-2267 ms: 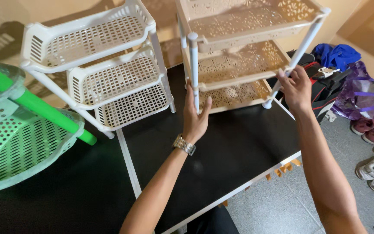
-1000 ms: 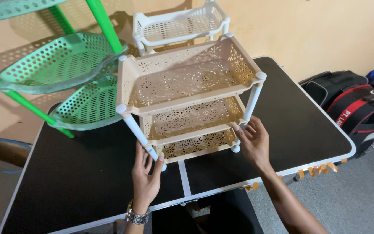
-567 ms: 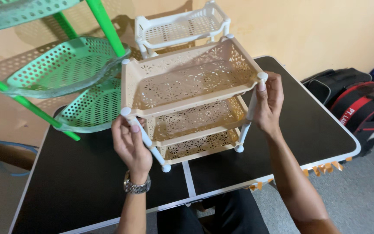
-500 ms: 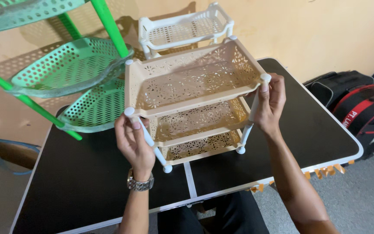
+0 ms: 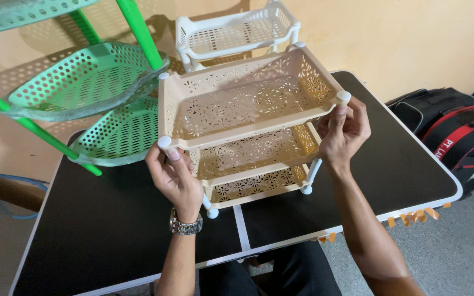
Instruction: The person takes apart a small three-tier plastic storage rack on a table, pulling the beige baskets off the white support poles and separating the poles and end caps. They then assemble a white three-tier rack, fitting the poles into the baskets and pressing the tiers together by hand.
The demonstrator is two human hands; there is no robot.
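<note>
Rack (image 5: 248,104) unmoved; left hand (image 5: 175,178), right hand (image 5: 344,131) still grip front corner posts.

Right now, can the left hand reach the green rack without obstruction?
Probably yes: the left hand grips the beige rack at its front-left post, and the green rack stands just beside it, nothing between.

Probably a plain room at home: a black folding table (image 5: 412,170), painted wall (image 5: 412,38), bags (image 5: 456,137) on the floor.

My black table (image 5: 111,230) w/ white rim carries the beige 3-tier rack (image 5: 248,126) in front, green rack (image 5: 100,104) back left, white rack (image 5: 234,33) behind. Bags (image 5: 451,131) on floor (image 5: 456,257) at right.
</note>
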